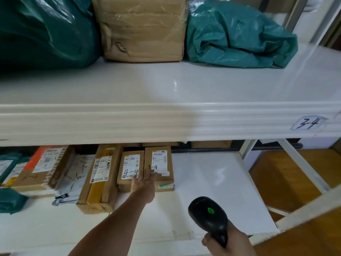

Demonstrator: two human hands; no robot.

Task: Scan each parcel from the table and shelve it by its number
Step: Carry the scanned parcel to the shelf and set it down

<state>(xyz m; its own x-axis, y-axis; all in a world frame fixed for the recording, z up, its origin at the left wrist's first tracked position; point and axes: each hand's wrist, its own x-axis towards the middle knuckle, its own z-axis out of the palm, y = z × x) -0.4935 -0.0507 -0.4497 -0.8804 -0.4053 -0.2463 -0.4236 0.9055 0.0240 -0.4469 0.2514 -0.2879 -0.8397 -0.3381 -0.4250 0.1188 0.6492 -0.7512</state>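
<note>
My left hand (143, 180) reaches into the lower shelf (208, 182) with straight fingers lying on the top of a small cardboard parcel (162, 163) with a white label and a handwritten number ending in "-4". Beside it on the left stands a similar parcel marked "4-4" (129, 169). My right hand (224, 242) grips the handle of a black barcode scanner (208, 217), low at the front right, with a green light lit on its head.
Further left on the lower shelf lie a long cardboard box (100, 178), a grey mailer (73, 180), an orange-taped box (42, 167) and teal bags (11, 200). The upper shelf, tagged "3-4" (307, 123), holds teal bags (238, 36) and a taped carton (142, 28). Wooden floor at right.
</note>
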